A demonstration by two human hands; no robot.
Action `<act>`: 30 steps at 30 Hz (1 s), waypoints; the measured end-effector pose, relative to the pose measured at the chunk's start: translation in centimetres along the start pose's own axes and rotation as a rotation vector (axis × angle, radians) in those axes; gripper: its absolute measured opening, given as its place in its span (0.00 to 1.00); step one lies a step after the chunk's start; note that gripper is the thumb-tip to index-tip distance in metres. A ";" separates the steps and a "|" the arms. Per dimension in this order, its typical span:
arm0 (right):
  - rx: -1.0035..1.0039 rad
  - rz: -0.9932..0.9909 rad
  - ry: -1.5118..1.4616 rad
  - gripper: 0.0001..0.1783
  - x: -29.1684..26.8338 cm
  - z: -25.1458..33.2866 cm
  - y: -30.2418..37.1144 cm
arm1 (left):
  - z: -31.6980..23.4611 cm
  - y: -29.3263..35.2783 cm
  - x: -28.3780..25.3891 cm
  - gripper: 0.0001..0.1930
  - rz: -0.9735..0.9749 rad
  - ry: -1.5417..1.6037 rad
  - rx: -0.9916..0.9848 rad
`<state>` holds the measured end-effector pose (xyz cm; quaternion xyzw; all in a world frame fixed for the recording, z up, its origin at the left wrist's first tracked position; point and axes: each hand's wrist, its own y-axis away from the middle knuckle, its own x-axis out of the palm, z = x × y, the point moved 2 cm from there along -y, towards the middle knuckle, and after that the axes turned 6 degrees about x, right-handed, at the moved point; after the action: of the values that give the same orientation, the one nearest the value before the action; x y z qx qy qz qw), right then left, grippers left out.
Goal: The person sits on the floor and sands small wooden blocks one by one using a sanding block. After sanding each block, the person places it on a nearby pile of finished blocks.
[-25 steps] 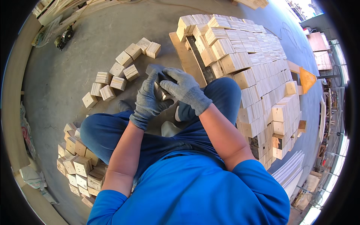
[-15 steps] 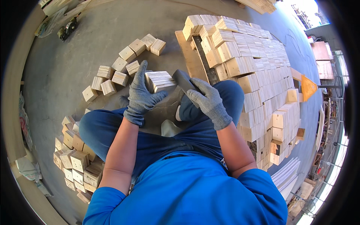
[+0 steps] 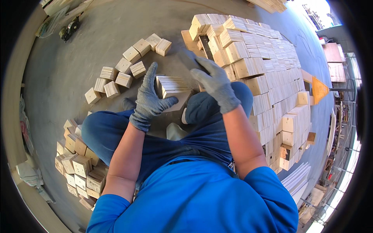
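A plywood block (image 3: 173,84) with striped layered edges is held in front of me above my crossed legs. My left hand (image 3: 149,99), in a grey knit glove, is closed on its left side, thumb along the near face and fingers up the far side. My right hand (image 3: 215,82), gloved the same way, is raised to the right of the block and apart from it. It grips a dark grey flat block (image 3: 189,60), smeared by motion, perhaps a sanding block.
Several loose wooden blocks (image 3: 124,80) lie in a curved row on the grey floor ahead. A large stack of blocks (image 3: 268,66) stands on a wooden pallet (image 3: 193,46) to my right. Another pile (image 3: 79,165) is by my left knee. A dark power tool (image 3: 70,29) sits far left.
My right hand has lifted the dark grey block up and away from the plywood block. The plywood block in my left hand has tilted, showing more of its near face.
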<state>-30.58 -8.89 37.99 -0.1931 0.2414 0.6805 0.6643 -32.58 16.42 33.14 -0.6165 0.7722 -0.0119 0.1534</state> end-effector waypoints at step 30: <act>-0.140 0.206 0.045 0.35 3.2 3.1 1.6 | 0.7 -0.3 -0.2 0.72 -0.021 -0.031 0.107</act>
<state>-32.17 -4.47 38.76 -0.2285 0.2266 0.7559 0.5702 -32.12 16.66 32.59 -0.6157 0.7614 -0.0452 0.1978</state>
